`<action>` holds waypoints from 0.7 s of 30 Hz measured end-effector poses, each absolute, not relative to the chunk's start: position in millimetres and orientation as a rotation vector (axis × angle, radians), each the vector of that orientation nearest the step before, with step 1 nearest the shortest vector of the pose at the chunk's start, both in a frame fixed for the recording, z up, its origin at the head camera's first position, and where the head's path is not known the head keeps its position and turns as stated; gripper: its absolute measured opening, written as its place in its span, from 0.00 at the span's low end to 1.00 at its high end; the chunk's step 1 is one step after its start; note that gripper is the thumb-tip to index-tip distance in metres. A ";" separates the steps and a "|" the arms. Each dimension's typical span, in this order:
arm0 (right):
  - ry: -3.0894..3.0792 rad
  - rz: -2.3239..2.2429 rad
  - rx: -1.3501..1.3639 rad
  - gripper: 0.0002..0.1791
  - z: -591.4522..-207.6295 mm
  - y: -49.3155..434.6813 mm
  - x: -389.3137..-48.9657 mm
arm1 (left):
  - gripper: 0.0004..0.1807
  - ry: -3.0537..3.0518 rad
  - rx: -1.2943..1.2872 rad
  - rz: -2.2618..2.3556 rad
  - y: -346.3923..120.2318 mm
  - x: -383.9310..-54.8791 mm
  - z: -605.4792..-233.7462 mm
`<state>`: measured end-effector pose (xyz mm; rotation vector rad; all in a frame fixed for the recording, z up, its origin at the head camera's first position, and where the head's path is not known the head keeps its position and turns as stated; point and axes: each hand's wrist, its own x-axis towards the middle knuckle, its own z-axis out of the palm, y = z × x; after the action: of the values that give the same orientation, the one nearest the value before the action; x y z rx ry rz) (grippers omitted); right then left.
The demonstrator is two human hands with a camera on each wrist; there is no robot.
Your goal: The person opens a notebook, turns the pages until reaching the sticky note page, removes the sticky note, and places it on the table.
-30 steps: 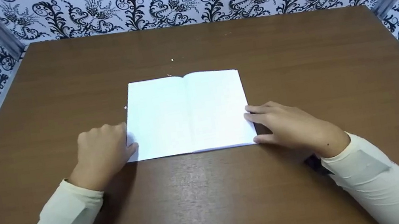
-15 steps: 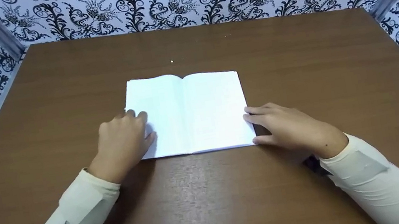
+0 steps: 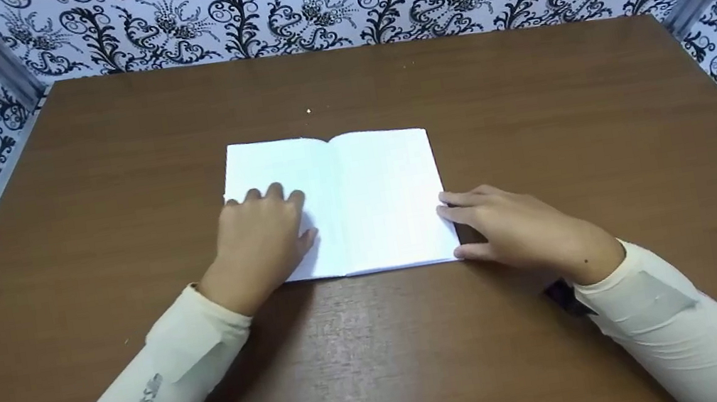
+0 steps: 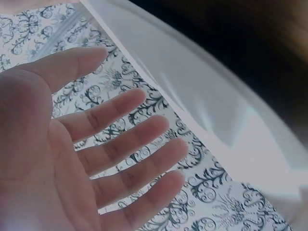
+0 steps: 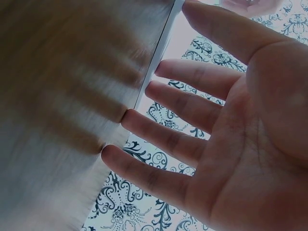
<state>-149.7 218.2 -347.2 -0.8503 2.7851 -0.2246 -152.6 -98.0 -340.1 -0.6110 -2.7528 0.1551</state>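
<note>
An open notebook (image 3: pixel 389 189) with blank white pages lies on the brown table. Over its left page is my left hand (image 3: pixel 261 245), fingers slightly bent and spread. In the left wrist view a gap shows between the fingers of that hand (image 4: pixel 96 149) and the white page (image 4: pixel 192 86), so the hand seems to hover. At the notebook's right edge rests my right hand (image 3: pixel 521 225). Its thumb and fingertips touch that edge, and in the right wrist view the fingers of this hand (image 5: pixel 221 130) are nearly straight, the lower fingertips meeting the tabletop.
The brown wooden table (image 3: pixel 530 102) spreads out around the notebook. White crumbs (image 3: pixel 308 111) lie beyond the notebook. Walls with a black-and-white scroll pattern (image 3: pixel 312 0) stand along the back and both sides.
My left hand has moved right, from the notebook's left edge to over the left page. The left page lifted slightly at its top, then settled. The right hand has stayed in place.
</note>
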 end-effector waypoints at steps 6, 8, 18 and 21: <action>2.788 -0.225 -0.856 0.34 -347.8 217.8 -149.8 | 0.25 -2.801 -0.673 0.125 -76.8 -155.1 -338.6; 2.789 -0.225 -0.861 0.34 -347.9 217.7 -149.9 | 0.25 -2.798 -0.696 0.114 -71.0 -155.2 -338.7; 2.801 -0.224 -0.879 0.33 -348.8 218.2 -150.2 | 0.31 -2.840 -0.800 0.097 -48.0 -153.5 -339.8; 2.796 -0.224 -0.873 0.33 -348.2 218.2 -150.3 | 0.36 -2.895 -0.837 0.102 -43.9 -150.7 -339.9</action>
<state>-150.3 218.2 -348.2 -0.8731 2.7964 -0.2236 -150.7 -43.9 -339.9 -0.8368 -2.8953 0.1017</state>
